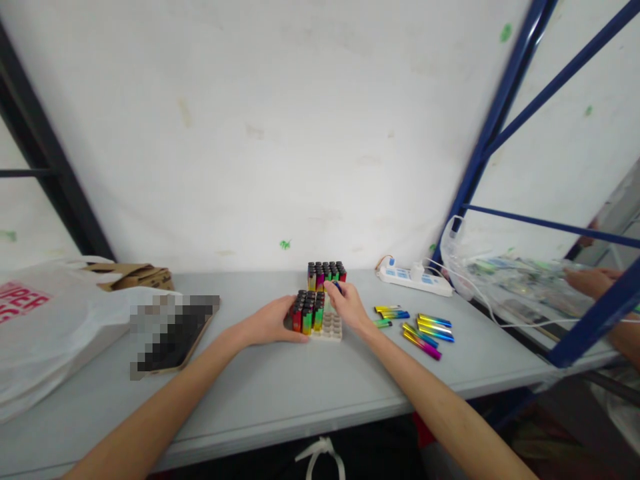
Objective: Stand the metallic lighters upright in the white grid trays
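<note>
Several colourful lighters [307, 313] stand upright in the left part of a pale tray [333, 328] with round holes; holes show on its right side. My left hand [274, 320] is curved around the tray's left end, thumb and fingers apart, touching it. Above the tray's right part, my right hand [345, 303] pinches a dark blue lighter [337, 287], mostly hidden by the fingers. Just behind stands a second block of upright lighters [327, 275]. To the right, several shiny lighters [435, 328] lie flat on the grey table.
A phone [187, 333] and a white plastic bag [45, 327] lie at the left, with brown cardboard [133, 276] behind. A white power strip [415, 279] sits at the back right, near a blue metal frame [480, 157]. Another person's hand [593, 281] shows at the far right.
</note>
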{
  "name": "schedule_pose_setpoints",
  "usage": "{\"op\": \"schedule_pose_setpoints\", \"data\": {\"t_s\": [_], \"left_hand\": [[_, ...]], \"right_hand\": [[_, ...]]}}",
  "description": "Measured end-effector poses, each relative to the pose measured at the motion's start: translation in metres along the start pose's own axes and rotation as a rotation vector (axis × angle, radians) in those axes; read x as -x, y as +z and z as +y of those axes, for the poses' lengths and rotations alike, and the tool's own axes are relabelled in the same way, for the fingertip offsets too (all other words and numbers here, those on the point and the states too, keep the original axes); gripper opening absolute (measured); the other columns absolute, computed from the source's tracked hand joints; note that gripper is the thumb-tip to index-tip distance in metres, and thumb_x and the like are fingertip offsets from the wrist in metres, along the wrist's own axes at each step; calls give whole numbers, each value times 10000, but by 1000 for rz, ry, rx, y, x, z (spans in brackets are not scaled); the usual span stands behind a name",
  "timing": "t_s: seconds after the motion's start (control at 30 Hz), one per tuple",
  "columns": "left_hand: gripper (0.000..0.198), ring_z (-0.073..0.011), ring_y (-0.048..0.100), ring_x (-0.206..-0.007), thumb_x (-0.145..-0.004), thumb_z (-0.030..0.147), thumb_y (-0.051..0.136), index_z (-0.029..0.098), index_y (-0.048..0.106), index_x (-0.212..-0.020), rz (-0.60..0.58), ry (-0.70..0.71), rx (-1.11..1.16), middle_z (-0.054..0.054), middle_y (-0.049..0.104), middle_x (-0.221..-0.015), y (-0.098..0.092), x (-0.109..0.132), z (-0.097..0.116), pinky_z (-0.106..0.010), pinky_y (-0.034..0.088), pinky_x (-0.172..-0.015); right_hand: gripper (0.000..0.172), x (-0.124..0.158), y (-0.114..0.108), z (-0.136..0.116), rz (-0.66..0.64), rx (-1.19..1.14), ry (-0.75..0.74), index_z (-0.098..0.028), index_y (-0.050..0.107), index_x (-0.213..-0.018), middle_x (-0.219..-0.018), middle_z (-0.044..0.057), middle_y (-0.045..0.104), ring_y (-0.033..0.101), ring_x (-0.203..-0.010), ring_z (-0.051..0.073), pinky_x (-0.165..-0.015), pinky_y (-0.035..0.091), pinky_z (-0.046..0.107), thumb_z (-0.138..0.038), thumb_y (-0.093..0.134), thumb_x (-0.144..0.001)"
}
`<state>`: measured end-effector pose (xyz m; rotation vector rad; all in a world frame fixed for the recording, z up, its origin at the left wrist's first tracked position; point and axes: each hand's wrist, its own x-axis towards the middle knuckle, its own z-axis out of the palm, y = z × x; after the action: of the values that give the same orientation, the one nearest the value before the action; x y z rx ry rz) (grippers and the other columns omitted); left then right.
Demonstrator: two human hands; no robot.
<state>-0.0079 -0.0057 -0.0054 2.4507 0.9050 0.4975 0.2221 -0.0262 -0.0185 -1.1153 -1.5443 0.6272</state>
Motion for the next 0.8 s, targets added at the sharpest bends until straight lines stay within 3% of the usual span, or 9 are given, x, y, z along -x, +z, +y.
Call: {"op": "schedule_pose_setpoints", "data": {"t_s": [0.23, 0.37, 0.57, 0.67, 0.8], "left_hand": [[765, -300, 637, -1155, -689, 559, 839, 177, 578, -1299, -7, 15, 22, -95, 661, -1291, -1, 0, 2, -394, 505, -1031], [764, -305, 630, -1171, -690, 558, 841, 180, 581, -1300, -9, 21, 15, -95, 658, -1302, -1, 0, 3, -401, 495, -1050], [746, -304, 640, -1126, -691, 576, 832, 175, 601, -1276, -1, 28, 6, -103, 671, -1263, -1, 0, 2, -399, 517, -1004], [747, -295, 643, -1121, -688, 565, 835, 177, 600, -1282, 1, 29, 17, -90, 673, -1261, -2, 0, 3, -393, 517, -1005], [749, -292, 648, -1119, -679, 536, 844, 182, 598, -1292, 4, 31, 57, -81, 676, -1269, -2, 0, 5, -382, 521, -994]], "right_hand": [[381, 2, 0, 1, 41, 89, -26, -209, 411, -619, -566, -36, 391, 367, -567, 122, -538, 252, 255, -447, 469, -910], [399, 3, -5, -4, 33, 89, -41, -206, 442, -670, -581, -40, 415, 390, -567, 124, -547, 293, 249, -489, 472, -950], [354, 10, -26, -25, -158, 152, -173, -211, 543, -995, -760, -10, 572, 527, -642, 137, -607, 411, 247, -521, 382, -1054], [380, 13, -36, -34, -184, 301, -345, -186, 605, -928, -884, 43, 597, 558, -801, 161, -722, 439, 273, -510, 442, -1043], [416, 17, -41, -40, -317, 365, -339, -173, 642, -830, -666, -16, 542, 484, -625, 127, -621, 380, 252, -526, 518, -1012]]}}
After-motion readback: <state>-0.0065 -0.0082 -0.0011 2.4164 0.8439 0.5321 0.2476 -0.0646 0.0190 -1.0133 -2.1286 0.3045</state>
